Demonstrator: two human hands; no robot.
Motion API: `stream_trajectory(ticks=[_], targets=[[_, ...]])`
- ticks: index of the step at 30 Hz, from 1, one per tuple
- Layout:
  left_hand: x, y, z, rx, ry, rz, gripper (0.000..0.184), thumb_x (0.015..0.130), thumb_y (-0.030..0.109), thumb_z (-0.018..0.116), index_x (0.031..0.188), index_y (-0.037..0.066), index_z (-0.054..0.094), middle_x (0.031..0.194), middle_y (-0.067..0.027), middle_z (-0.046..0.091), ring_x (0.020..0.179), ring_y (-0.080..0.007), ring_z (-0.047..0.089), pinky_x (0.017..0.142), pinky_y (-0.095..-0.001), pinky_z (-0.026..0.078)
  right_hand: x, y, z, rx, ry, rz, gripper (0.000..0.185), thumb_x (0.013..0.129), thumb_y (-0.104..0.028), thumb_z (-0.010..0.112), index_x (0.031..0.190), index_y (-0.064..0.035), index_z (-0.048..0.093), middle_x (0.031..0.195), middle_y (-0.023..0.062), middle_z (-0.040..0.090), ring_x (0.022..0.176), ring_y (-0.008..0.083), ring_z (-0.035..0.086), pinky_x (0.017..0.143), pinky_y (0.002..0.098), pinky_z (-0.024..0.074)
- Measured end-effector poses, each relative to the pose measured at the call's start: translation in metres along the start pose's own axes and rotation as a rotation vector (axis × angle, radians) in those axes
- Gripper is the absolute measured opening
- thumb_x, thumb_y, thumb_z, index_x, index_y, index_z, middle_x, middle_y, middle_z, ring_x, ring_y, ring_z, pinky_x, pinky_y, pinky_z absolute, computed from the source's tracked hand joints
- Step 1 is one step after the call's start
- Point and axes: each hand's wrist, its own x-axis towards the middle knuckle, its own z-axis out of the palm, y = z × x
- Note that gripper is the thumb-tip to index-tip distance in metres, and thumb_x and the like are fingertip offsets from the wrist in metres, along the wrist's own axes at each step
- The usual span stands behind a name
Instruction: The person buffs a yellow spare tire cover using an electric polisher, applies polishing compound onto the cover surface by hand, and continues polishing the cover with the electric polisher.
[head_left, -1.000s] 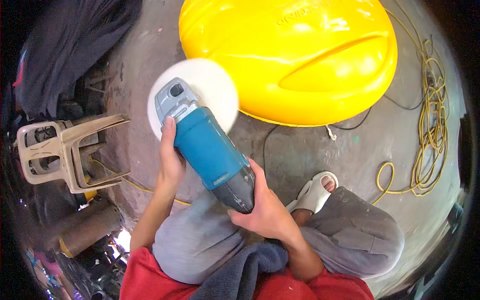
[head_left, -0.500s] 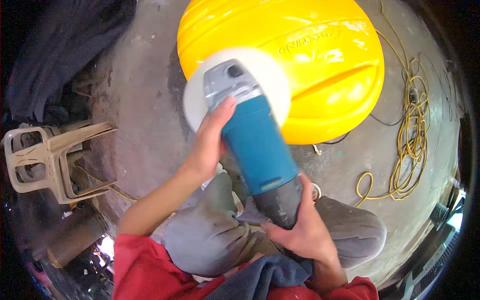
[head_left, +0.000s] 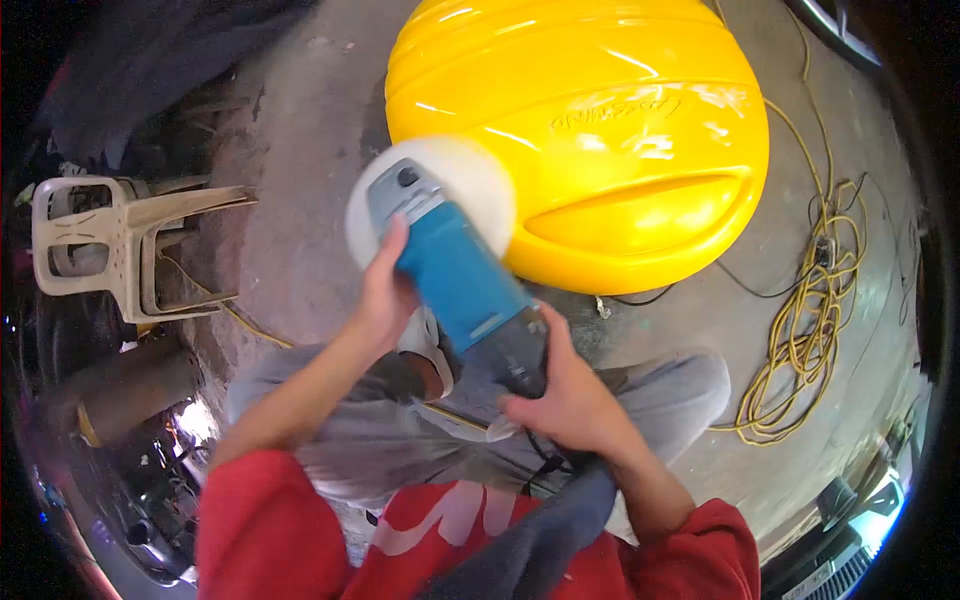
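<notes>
A teal and black polisher [head_left: 465,280] with a grey metal head lies across both my hands. Its round white buffing pad [head_left: 480,190] overlaps the lower left edge of a glossy yellow moulded shell [head_left: 600,90]; contact between them I cannot tell. My left hand [head_left: 387,290] is wrapped round the polisher just behind its head, thumb on top. At the black rear end, my right hand [head_left: 575,390] grips the handle. The shell carries raised lettering and a recessed oval, and it rests on the floor.
A yellow cord [head_left: 800,370] lies coiled on the concrete floor [head_left: 310,110] at the right. On the left is a beige plastic chair [head_left: 120,245] lying tipped over, with a brown cylinder [head_left: 140,390] below it. My bent legs are under the polisher.
The polisher has moved left across the yellow shell, so its pad now covers less of the shell. Both hands keep their hold. The whole view has shifted somewhat.
</notes>
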Motion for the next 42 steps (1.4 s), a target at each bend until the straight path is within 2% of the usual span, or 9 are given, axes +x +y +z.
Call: stream_trajectory(ticks=[2, 7, 15, 20, 22, 25, 33, 35, 42], targets=[[0.013, -0.004, 0.031, -0.039, -0.020, 0.066, 0.070, 0.093, 0.060, 0.048, 0.139, 0.007, 0.043, 0.133, -0.0110, 0.053, 0.123, -0.0244, 0.051, 0.105, -0.0420, 0.040, -0.013, 0.000, -0.024, -0.139, 0.118, -0.099, 0.099, 0.073, -0.020, 0.074, 0.147, -0.0028, 0.011, 0.110, 0.0338, 0.059, 0.106, 0.0452, 0.061, 0.092, 0.0433, 0.0472], [0.017, -0.003, 0.086, -0.171, 0.020, 0.086, 0.068, 0.091, 0.051, 0.058, 0.137, 0.002, 0.044, 0.126, -0.0105, 0.056, 0.115, -0.0191, 0.055, 0.098, -0.0349, 0.045, -0.033, -0.008, -0.049, -0.155, 0.205, -0.179, 0.098, 0.072, -0.017, 0.074, 0.147, -0.0018, 0.013, 0.114, 0.0324, 0.058, 0.111, 0.0433, 0.059, 0.095, 0.0422, 0.0454], [-0.001, -0.048, 0.008, -0.410, 0.237, 0.149, 0.058, 0.095, 0.046, 0.056, 0.131, 0.001, 0.050, 0.122, -0.0104, 0.058, 0.111, -0.0193, 0.055, 0.096, -0.0330, 0.044, -0.004, -0.013, -0.005, -0.247, -0.012, 0.027, 0.104, 0.072, -0.016, 0.072, 0.149, -0.0070, 0.003, 0.100, 0.0358, 0.061, 0.094, 0.0512, 0.062, 0.083, 0.0496, 0.0500], [-0.005, -0.038, -0.007, -0.275, 0.406, 0.189, 0.056, 0.098, 0.049, 0.047, 0.128, 0.002, 0.053, 0.114, -0.0138, 0.063, 0.098, -0.0226, 0.063, 0.090, -0.0371, 0.050, 0.012, -0.015, 0.010, -0.219, -0.069, 0.055, 0.106, 0.071, -0.016, 0.073, 0.150, -0.0090, 0.002, 0.097, 0.0350, 0.062, 0.090, 0.0518, 0.062, 0.081, 0.0494, 0.0509], [0.003, -0.036, -0.001, -0.235, 0.394, 0.172, 0.056, 0.098, 0.048, 0.048, 0.128, 0.002, 0.052, 0.114, -0.0138, 0.063, 0.099, -0.0225, 0.063, 0.090, -0.0371, 0.050, 0.009, -0.025, 0.004, -0.158, -0.029, 0.145, 0.107, 0.070, -0.014, 0.077, 0.150, -0.0043, 0.007, 0.126, 0.0278, 0.052, 0.118, 0.0349, 0.056, 0.099, 0.0389, 0.0428], [0.020, -0.039, 0.015, -0.131, 0.266, 0.117, 0.052, 0.097, 0.041, 0.053, 0.126, -0.002, 0.052, 0.118, -0.0095, 0.060, 0.106, -0.0152, 0.056, 0.096, -0.0291, 0.041, -0.008, -0.041, -0.009, -0.211, 0.094, 0.145, 0.109, 0.069, -0.013, 0.078, 0.149, -0.0002, 0.005, 0.127, 0.0255, 0.051, 0.117, 0.0320, 0.056, 0.100, 0.0384, 0.0421], [0.018, -0.016, 0.062, -0.040, 0.198, 0.195, 0.053, 0.096, 0.036, 0.056, 0.129, -0.004, 0.050, 0.120, -0.0112, 0.059, 0.110, -0.0180, 0.054, 0.099, -0.0293, 0.039, -0.028, -0.034, -0.020, -0.151, 0.216, 0.231, 0.109, 0.067, -0.010, 0.079, 0.147, 0.0025, 0.006, 0.132, 0.0230, 0.046, 0.122, 0.0293, 0.049, 0.103, 0.0377, 0.0386], [0.020, -0.036, 0.031, -0.118, 0.249, 0.161, 0.052, 0.097, 0.037, 0.053, 0.130, -0.003, 0.050, 0.121, -0.0112, 0.059, 0.109, -0.0187, 0.055, 0.100, -0.0300, 0.039, -0.015, -0.025, -0.010, -0.182, 0.136, 0.063, 0.104, 0.070, -0.011, 0.074, 0.149, -0.0072, 0.008, 0.125, 0.0302, 0.051, 0.118, 0.0418, 0.055, 0.100, 0.0434, 0.0423], [0.009, -0.038, -0.042, -0.026, 0.494, 0.242, 0.057, 0.097, 0.047, 0.048, 0.131, 0.002, 0.051, 0.122, -0.0115, 0.058, 0.112, -0.0201, 0.054, 0.101, -0.0343, 0.039, 0.056, 0.036, 0.047, -0.119, -0.042, 0.008, 0.104, 0.070, -0.013, 0.073, 0.149, -0.0119, 0.005, 0.110, 0.0332, 0.060, 0.103, 0.0509, 0.059, 0.089, 0.0487, 0.0487]])
